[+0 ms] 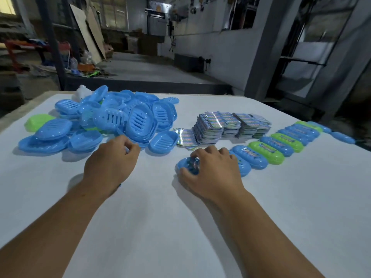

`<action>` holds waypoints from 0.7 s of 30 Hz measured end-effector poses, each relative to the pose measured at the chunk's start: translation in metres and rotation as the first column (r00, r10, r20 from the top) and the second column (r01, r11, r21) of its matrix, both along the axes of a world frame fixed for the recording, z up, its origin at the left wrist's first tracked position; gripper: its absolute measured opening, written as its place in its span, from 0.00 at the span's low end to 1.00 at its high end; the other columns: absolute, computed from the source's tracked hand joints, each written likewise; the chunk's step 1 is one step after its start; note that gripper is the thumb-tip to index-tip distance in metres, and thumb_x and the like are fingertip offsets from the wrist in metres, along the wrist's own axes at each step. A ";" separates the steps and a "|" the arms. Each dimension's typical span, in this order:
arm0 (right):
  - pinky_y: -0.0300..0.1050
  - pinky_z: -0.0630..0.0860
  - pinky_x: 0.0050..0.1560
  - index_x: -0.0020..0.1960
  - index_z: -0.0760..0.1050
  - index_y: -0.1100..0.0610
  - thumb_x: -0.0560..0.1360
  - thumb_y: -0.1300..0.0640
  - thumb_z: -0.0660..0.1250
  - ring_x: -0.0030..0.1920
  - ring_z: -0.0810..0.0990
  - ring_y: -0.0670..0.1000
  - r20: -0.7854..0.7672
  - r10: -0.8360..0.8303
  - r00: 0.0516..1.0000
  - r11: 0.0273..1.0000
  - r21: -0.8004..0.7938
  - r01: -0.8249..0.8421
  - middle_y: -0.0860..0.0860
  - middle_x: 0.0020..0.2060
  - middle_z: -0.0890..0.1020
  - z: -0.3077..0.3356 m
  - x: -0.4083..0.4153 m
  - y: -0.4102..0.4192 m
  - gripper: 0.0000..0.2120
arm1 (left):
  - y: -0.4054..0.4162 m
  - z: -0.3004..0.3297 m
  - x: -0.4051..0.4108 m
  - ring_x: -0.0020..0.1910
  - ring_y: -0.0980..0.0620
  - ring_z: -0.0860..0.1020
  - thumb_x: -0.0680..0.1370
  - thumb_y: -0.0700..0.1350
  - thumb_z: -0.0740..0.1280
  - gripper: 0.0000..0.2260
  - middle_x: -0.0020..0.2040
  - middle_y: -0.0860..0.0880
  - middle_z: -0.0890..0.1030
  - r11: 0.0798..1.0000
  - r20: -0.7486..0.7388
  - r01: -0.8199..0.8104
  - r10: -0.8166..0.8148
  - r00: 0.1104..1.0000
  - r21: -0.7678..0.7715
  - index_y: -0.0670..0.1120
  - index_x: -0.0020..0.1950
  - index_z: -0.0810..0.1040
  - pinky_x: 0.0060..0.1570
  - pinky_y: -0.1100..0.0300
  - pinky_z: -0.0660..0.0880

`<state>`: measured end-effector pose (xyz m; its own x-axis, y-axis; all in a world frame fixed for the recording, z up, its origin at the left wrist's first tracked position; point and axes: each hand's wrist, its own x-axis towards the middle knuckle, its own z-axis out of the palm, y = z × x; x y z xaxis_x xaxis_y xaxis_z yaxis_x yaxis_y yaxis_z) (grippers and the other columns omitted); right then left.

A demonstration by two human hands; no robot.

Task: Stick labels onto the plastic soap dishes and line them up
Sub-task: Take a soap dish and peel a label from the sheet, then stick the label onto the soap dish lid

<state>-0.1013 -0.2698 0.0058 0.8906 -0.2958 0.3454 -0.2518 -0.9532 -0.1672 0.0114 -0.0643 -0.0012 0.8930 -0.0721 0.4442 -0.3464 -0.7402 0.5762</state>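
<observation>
On table (261, 217): right hand (212, 169) gripping blue dish (187, 164), left hand (112, 159) loosely curled.

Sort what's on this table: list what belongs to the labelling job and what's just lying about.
Job: pile of unlabelled soap dishes, label stacks, row of labelled dishes, blue dish under the right hand, left hand.
Lying about: white plastic object behind the pile.

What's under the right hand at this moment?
A blue soap dish lies on the white table under the right hand, at the near end of the labelled row. The fingers cover most of its top, so its label placement cannot be judged.
</observation>
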 end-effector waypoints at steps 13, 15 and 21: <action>0.55 0.66 0.62 0.70 0.72 0.44 0.70 0.35 0.70 0.65 0.70 0.60 0.067 -0.275 0.959 0.946 0.196 0.258 0.51 0.64 0.74 0.001 -0.008 -0.041 0.31 | 0.000 -0.003 0.002 0.40 0.47 0.75 0.79 0.55 0.64 0.09 0.34 0.61 0.73 0.999 -0.024 0.034 -0.033 0.999 0.031 0.52 0.43 0.76 0.42 0.55 0.70; 0.55 0.67 0.62 0.70 0.71 0.44 0.70 0.36 0.72 0.65 0.69 0.60 0.091 -0.311 0.946 0.936 0.204 0.288 0.52 0.64 0.73 0.001 -0.007 -0.048 0.31 | 0.000 -0.003 0.002 0.40 0.47 0.75 0.79 0.56 0.64 0.10 0.34 0.61 0.73 0.999 -0.020 0.039 -0.038 0.999 0.034 0.52 0.43 0.76 0.42 0.55 0.70; 0.54 0.67 0.60 0.70 0.72 0.47 0.72 0.39 0.73 0.63 0.69 0.61 0.119 -0.378 0.918 0.917 0.183 0.354 0.53 0.65 0.72 0.002 -0.001 -0.059 0.29 | 0.001 -0.005 0.003 0.41 0.48 0.77 0.79 0.58 0.64 0.11 0.37 0.60 0.76 0.998 -0.051 0.045 -0.044 0.998 0.038 0.53 0.41 0.74 0.42 0.55 0.70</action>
<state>-0.1019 -0.3285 0.0076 0.6515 -0.6513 0.3890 -0.5383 -0.7582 -0.3678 0.0145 -0.0634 -0.0059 0.9094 -0.1288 0.3954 -0.3512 -0.7472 0.5643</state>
